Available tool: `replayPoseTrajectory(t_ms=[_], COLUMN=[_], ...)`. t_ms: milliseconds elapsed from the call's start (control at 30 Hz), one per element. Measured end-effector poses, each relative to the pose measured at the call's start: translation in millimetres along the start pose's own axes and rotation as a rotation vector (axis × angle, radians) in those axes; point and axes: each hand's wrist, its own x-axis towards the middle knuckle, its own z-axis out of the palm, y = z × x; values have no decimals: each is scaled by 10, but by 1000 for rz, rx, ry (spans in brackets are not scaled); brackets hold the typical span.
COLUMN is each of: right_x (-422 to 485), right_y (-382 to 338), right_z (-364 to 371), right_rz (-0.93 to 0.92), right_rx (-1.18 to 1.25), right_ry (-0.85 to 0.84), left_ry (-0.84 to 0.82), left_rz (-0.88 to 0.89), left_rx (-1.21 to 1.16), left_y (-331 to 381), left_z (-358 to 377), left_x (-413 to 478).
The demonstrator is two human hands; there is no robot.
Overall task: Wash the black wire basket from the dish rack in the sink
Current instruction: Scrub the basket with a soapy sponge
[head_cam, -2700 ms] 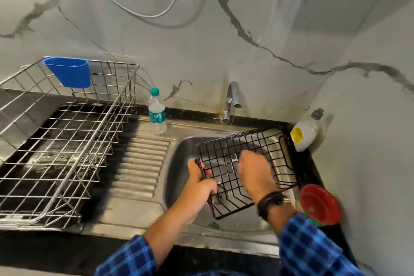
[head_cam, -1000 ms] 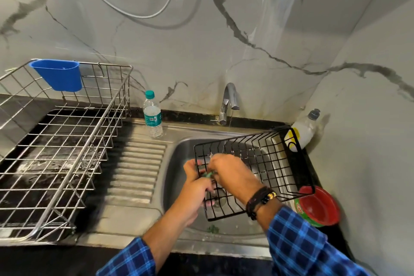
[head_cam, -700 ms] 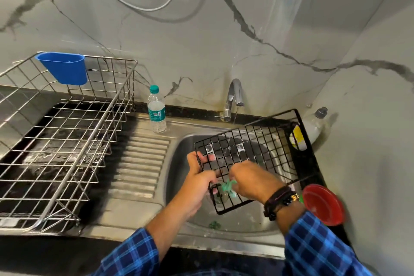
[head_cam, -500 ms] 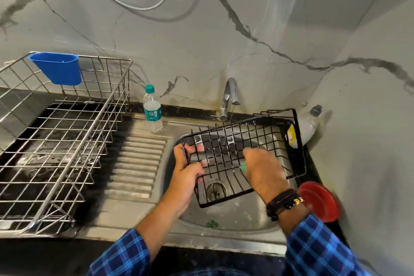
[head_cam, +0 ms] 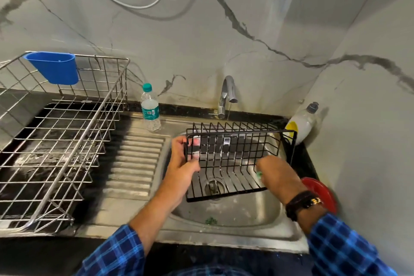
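The black wire basket (head_cam: 235, 148) hangs tilted over the steel sink (head_cam: 235, 215), its open side facing me. My left hand (head_cam: 182, 168) grips the basket's left edge, fingers curled through the wires. My right hand (head_cam: 276, 175) presses a small green scrubber (head_cam: 259, 173) against the basket's lower right wires; most of the scrubber is hidden under the fingers. The tap (head_cam: 226, 94) stands just behind the basket, with a thin stream of water falling from its spout. The steel dish rack (head_cam: 58, 141) sits on the counter at the left.
A blue plastic cup (head_cam: 53, 67) hangs on the dish rack's back rim. A water bottle (head_cam: 150, 108) stands on the ribbed drainboard (head_cam: 134, 163). A dish soap bottle (head_cam: 301, 124) leans in the right corner, and a red bowl (head_cam: 322, 192) sits right of the sink.
The basket has been turned and levelled, its open side now facing me. My right hand with the scrubber slid from the basket's middle to its lower right wires.
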Motion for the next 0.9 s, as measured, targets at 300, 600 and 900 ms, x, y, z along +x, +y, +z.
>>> replayPoseTrajectory(t_ms=[300,600,900], right_x=[-133,-67,102], right_y=[-736,-73,-197], right_z=[173,5,233], right_rz=[-131,158,114], right_rx=[260,83,300], right_ry=[68,55,153], left_ry=[-14,-2,55], left_rz=[40,16,-59], left_rx=[-2,-77,-72], left_y=[-114,-129,-157], left_z=[213,140,76], left_x=[85,49,98])
